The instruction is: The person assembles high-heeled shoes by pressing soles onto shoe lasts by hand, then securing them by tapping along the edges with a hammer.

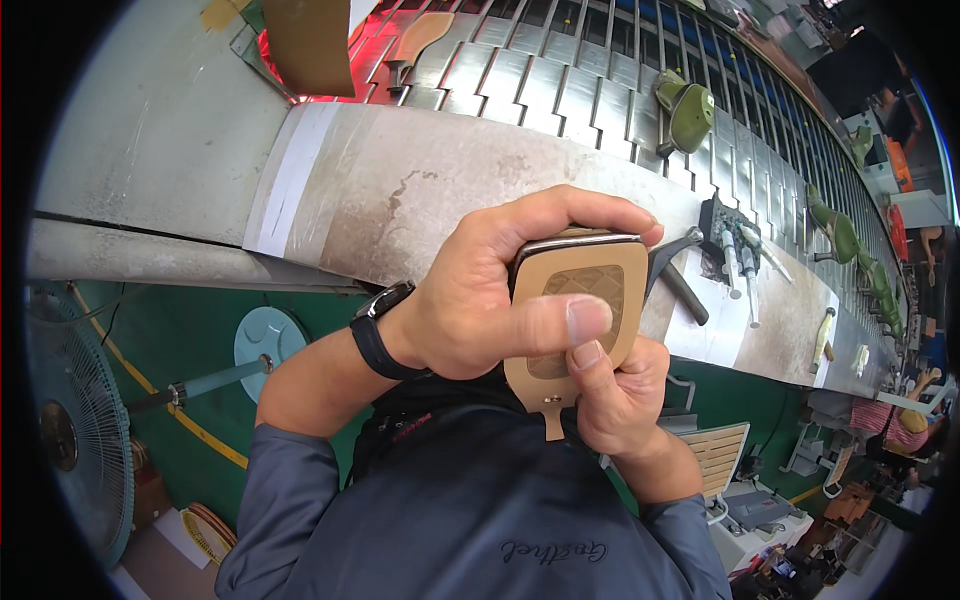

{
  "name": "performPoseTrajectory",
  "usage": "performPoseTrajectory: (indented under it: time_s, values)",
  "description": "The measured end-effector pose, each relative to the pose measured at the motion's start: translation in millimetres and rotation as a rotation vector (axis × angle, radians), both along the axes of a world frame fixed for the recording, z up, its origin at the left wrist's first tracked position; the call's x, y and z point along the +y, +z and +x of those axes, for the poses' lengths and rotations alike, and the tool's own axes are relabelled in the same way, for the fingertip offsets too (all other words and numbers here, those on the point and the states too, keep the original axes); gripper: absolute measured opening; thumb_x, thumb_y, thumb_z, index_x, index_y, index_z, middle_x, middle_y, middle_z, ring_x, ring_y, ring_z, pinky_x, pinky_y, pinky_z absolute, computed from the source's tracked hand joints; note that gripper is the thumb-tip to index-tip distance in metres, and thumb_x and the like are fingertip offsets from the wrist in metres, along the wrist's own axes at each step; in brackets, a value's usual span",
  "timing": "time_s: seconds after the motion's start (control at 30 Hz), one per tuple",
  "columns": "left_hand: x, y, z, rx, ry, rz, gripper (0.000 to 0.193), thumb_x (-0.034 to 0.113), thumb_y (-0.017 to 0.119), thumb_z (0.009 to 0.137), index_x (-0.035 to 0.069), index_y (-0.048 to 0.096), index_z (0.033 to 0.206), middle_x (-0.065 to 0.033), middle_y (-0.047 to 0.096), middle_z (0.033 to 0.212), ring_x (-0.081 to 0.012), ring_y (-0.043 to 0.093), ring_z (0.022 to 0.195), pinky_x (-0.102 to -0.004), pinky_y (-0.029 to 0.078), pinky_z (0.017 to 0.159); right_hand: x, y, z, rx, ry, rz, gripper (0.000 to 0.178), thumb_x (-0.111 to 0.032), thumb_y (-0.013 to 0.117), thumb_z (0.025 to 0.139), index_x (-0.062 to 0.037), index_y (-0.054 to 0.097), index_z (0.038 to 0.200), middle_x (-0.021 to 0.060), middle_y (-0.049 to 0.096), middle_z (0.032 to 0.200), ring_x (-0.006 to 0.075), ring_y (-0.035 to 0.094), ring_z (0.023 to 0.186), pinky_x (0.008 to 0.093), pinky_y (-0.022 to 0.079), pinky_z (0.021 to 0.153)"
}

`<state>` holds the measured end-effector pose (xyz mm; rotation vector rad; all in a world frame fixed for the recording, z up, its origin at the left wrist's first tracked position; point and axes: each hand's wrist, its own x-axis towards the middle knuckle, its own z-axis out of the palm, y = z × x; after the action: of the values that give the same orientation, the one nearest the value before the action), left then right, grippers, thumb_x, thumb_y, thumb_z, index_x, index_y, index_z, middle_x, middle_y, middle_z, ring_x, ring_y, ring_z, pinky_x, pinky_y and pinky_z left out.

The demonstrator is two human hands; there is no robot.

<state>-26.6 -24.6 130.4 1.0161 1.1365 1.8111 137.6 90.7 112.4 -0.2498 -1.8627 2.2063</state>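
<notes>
Both of my hands hold a shoe with its tan sole turned up. A patterned inset fills the middle of the sole, and a narrow tan tab points toward me. My left hand wraps over the far edge, its thumb lying across the sole. From the right, my right hand grips the near side, thumb tip beside the left thumb. Most of the upper is hidden beneath the sole. Just right of the shoe lies a hammer on the pale ledge.
Beyond the ledge runs a metal slat conveyor, carrying green shoe lasts and a tan sole-shaped piece. A dark holder with several pen-like tools stands right of the hammer. At left are a fan and a blue round stool.
</notes>
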Motion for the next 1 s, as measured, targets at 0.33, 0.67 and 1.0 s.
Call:
performPoseTrajectory:
  time_s: [0.33,0.67,1.0]
  values:
    - [20.1,-13.8,-5.6,-0.238,-0.038,0.168,0.081,0.060,0.038,0.110,-0.007,0.040,0.156,-0.0276,0.051,0.155,-0.0339,0.049,0.147,-0.0453,0.040,0.122,13.3,3.4,-8.6,-0.074,-0.062,-0.034,0.038,-0.028,0.054,0.112,0.0082,0.066,0.118,0.0128,0.075,0.094,0.0161,0.071,0.075,0.0292,0.058,0.066]
    - [40.8,-19.2,-16.6,-0.224,0.006,0.160,0.074,0.055,0.035,0.113,-0.008,0.053,0.147,-0.0193,0.064,0.142,-0.0249,0.064,0.128,-0.0399,0.048,0.114,39.0,-12.3,-19.2,-0.011,-0.114,-0.153,0.042,-0.032,0.049,0.114,0.0070,0.061,0.125,0.0178,0.076,0.095,0.0226,0.076,0.068,0.0325,0.065,0.057]
    - [44.2,-29.8,-28.1,-0.003,0.017,0.127,0.058,0.036,0.051,0.113,-0.005,0.047,0.154,-0.0143,0.061,0.148,-0.0203,0.061,0.132,-0.0347,0.048,0.112,46.9,-9.4,-24.6,-0.019,-0.143,-0.087,0.040,-0.031,0.050,0.113,0.0051,0.062,0.124,0.0161,0.075,0.094,0.0216,0.075,0.067,0.0307,0.064,0.055]
